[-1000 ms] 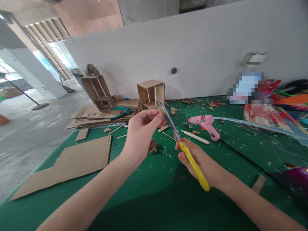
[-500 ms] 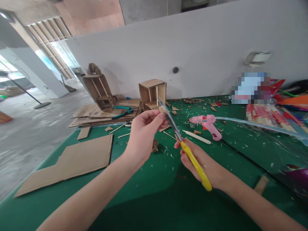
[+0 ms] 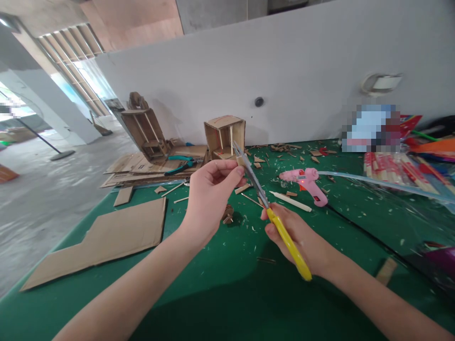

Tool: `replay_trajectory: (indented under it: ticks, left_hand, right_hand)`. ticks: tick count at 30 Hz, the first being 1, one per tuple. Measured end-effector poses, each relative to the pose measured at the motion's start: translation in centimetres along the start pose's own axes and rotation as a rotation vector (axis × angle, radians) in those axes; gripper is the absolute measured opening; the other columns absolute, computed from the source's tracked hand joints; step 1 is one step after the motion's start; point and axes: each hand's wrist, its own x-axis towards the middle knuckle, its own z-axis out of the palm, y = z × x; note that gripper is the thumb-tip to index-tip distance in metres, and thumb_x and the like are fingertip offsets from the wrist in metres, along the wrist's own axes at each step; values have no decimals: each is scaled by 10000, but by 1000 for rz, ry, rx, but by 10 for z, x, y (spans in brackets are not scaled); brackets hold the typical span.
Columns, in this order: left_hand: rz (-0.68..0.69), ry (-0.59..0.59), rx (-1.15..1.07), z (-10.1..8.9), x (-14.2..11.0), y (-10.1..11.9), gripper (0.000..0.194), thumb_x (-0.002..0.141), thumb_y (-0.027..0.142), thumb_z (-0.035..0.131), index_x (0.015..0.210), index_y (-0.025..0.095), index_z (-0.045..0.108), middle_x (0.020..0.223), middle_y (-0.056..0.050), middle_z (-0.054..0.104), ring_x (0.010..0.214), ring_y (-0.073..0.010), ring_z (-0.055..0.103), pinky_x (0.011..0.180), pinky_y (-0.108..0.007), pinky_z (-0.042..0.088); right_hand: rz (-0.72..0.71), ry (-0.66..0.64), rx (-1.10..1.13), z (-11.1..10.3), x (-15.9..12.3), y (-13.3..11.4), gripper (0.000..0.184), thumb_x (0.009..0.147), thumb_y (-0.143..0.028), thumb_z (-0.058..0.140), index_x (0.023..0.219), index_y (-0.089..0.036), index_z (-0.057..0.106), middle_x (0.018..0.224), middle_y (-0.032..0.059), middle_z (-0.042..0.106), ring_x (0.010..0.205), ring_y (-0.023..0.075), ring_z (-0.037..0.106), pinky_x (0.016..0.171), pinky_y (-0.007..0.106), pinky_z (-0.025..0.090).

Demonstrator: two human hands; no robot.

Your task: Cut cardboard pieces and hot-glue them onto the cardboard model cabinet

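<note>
My left hand [image 3: 213,196] pinches a small cardboard piece [image 3: 240,161] between thumb and fingers, mostly hidden by them. A pair of yellow-handled scissors [image 3: 289,244] is in my right hand [image 3: 296,237], its blades pointing up and left. The blades lie against the cardboard piece, right beside my left fingertips. Whether they are fully closed is hard to tell. Below my left hand, a small round cardboard part [image 3: 228,214] rests on the green table [image 3: 213,289]. Behind the blade tips stands an open cardboard box [image 3: 224,135] with thin sticks inside.
A pink glue gun [image 3: 307,182] with a black cord lies to the right, near a white pen-like stick [image 3: 291,201]. Teal-handled pliers [image 3: 181,166] rest on stacked cardboard [image 3: 124,170]. A cut cardboard sheet [image 3: 117,232] lies at left. Scraps litter the table's back.
My left fingers have shifted slightly around the cardboard piece, which now shows less. The scissors stay at almost the same place and angle.
</note>
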Motion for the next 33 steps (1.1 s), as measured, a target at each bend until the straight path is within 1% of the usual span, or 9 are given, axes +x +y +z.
replay_trajectory:
  ticks: [4,8,12,18,21,24,28,31,33]
  left_hand:
    - [0,7,9,1,-1,1,129,746,225,718,820,132,668,770,-27,682,670,-100,637,676,-229,539]
    - [-13,12,0,1,0,2,130,730,225,729,807,138,672,749,-23,683,658,-102,639,671,-234,539]
    - [-22,5,-10,1,1,2,126,736,223,723,809,136,668,749,-23,678,657,-103,636,674,-237,541]
    - [-50,-3,-38,1,0,1,119,744,215,716,812,134,661,733,-10,652,638,-92,622,663,-229,532]
    - [-55,-27,-50,1,0,0,107,743,210,714,796,140,653,713,-3,635,630,-93,615,656,-230,522]
    - [-45,-26,-66,0,2,-1,97,741,193,710,774,152,629,704,10,611,629,-86,590,635,-219,505]
    - [-50,23,-116,-3,7,-2,102,734,180,709,775,168,617,696,24,572,653,-85,567,600,-201,483]
    - [-58,25,-121,-5,9,-1,97,743,191,706,791,166,626,706,23,563,656,-82,551,599,-198,480]
    - [-76,21,-112,-5,10,0,94,753,199,698,806,161,630,745,10,583,683,-87,559,600,-199,478]
  right_hand:
    - [-38,3,-58,0,1,4,307,935,-492,362,875,-205,455,831,62,561,696,189,544,624,355,462]
    - [-36,16,-80,1,1,3,312,931,-495,367,819,-213,442,805,63,574,663,181,553,625,355,474]
    - [-4,26,-98,2,0,0,316,922,-495,362,777,-220,420,727,51,556,594,172,533,567,331,456]
    - [83,36,-134,4,1,-2,366,895,-523,370,674,-232,377,625,33,510,507,155,475,484,304,387]
    - [96,42,-125,4,2,-1,384,893,-529,379,647,-234,366,597,17,479,480,137,435,458,293,358]
    - [88,52,-48,3,1,0,362,889,-522,416,685,-222,411,616,10,482,491,133,433,459,293,368]
    - [89,20,93,0,0,5,352,915,-532,393,815,-206,479,693,16,524,559,143,496,502,294,435]
    - [71,-24,149,-1,0,9,383,916,-562,379,890,-200,503,843,61,571,703,169,559,624,323,501]
    - [61,-47,170,-2,-1,10,419,910,-589,365,943,-200,515,926,83,574,800,191,566,712,349,513]
